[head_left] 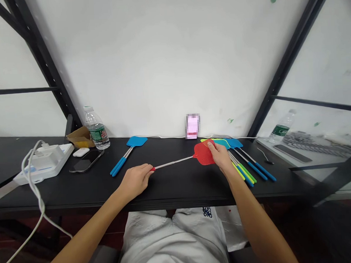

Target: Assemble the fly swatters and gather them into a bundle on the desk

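A red fly swatter lies stretched across the black table, its thin metal rod running left. My left hand is closed round the red handle end of that rod. My right hand pinches the red mesh head. Just behind and right of my right hand lies a pile of several swatters with blue, green and yellow handles. A separate pair of blue swatters rests to the left of the middle.
At the left stand a water bottle, a cardboard box, a dark phone, a white earbud case and a white power strip with cables. A small pink object leans on the wall. Black frame posts flank the table.
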`<act>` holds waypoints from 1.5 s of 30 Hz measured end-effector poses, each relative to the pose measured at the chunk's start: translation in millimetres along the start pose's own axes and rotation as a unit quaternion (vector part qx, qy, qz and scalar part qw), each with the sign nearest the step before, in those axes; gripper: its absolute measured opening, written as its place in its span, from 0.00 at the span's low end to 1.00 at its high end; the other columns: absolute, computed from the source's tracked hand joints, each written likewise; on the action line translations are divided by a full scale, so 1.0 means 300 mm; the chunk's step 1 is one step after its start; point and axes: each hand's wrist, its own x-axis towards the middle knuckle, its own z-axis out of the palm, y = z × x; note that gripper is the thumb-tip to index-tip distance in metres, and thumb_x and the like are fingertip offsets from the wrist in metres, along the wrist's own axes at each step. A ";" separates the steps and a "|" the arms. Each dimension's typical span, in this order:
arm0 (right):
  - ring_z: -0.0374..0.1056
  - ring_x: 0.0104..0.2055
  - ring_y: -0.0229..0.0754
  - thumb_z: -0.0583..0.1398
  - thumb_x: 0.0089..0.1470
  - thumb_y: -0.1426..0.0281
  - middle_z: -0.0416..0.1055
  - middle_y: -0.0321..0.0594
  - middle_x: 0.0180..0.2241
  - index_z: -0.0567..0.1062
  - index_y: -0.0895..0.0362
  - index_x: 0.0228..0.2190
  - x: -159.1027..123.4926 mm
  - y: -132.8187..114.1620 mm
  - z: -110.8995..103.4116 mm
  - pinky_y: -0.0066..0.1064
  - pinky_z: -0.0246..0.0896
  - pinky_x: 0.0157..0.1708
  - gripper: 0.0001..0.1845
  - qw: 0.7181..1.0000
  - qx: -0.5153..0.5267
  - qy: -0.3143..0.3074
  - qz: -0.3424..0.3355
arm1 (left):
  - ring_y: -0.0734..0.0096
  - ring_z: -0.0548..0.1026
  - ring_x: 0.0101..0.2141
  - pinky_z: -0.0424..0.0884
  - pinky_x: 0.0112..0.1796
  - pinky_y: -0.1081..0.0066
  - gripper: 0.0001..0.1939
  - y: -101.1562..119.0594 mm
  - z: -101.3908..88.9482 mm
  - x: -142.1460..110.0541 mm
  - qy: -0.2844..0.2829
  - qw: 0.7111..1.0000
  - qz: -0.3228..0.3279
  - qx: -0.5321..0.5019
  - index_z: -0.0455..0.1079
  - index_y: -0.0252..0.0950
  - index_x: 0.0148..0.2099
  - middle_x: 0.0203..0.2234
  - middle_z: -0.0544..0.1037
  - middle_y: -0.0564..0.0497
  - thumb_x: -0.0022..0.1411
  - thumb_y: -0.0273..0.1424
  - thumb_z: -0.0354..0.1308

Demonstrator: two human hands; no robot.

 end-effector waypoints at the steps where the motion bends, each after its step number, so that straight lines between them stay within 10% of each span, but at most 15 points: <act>1: 0.67 0.27 0.46 0.62 0.51 0.52 0.73 0.40 0.22 0.74 0.55 0.24 -0.009 -0.008 0.013 0.31 0.59 0.24 0.19 1.000 0.005 -0.004 -0.003 | 0.69 0.72 0.31 0.60 0.32 0.71 0.13 0.006 0.000 0.001 -0.003 1.000 0.000 -0.004 0.66 0.38 0.36 0.30 0.74 0.50 0.71 0.33 0.43; 13: 0.67 0.30 0.45 0.53 0.59 0.53 0.74 0.42 0.26 0.72 0.55 0.26 -0.107 -0.070 0.161 0.32 0.59 0.31 0.21 0.990 -0.120 -0.005 -0.078 | 0.69 0.72 0.32 0.61 0.33 0.71 0.13 0.026 0.002 0.000 0.010 1.000 -0.012 -0.025 0.67 0.37 0.39 0.31 0.74 0.50 0.71 0.33 0.43; 21: 0.62 0.20 0.39 0.54 0.54 0.44 0.69 0.36 0.21 0.68 0.54 0.27 -0.085 -0.094 0.138 0.30 0.55 0.20 0.26 0.983 0.180 -0.011 0.039 | 0.69 0.72 0.32 0.61 0.33 0.72 0.13 0.048 -0.002 0.015 0.027 0.991 -0.063 -0.116 0.68 0.38 0.40 0.32 0.74 0.51 0.70 0.36 0.45; 29: 0.64 0.18 0.34 0.58 0.57 0.50 0.70 0.35 0.23 0.68 0.56 0.32 -0.198 -0.153 0.230 0.25 0.50 0.18 0.20 0.925 0.130 -0.357 0.008 | 0.75 0.63 0.25 0.58 0.28 0.75 0.15 0.164 -0.002 0.028 0.010 0.949 -0.109 -0.296 0.68 0.36 0.36 0.23 0.67 0.57 0.68 0.40 0.47; 39: 0.54 0.13 0.32 0.56 0.58 0.49 0.52 0.29 0.11 0.57 0.54 0.16 -0.157 -0.122 0.215 0.28 0.48 0.18 0.29 0.969 0.151 -0.197 0.020 | 0.76 0.60 0.26 0.55 0.28 0.75 0.17 0.179 -0.010 0.022 -0.071 0.936 -0.107 -0.329 0.65 0.36 0.33 0.23 0.64 0.58 0.68 0.42 0.47; 45: 0.55 0.14 0.33 0.55 0.58 0.47 0.54 0.29 0.13 0.59 0.55 0.18 -0.170 -0.124 0.221 0.27 0.47 0.17 0.29 0.955 0.138 -0.257 0.045 | 0.76 0.59 0.25 0.55 0.27 0.74 0.17 0.177 -0.012 0.027 -0.087 0.932 -0.109 -0.334 0.65 0.36 0.32 0.22 0.63 0.58 0.68 0.42 0.47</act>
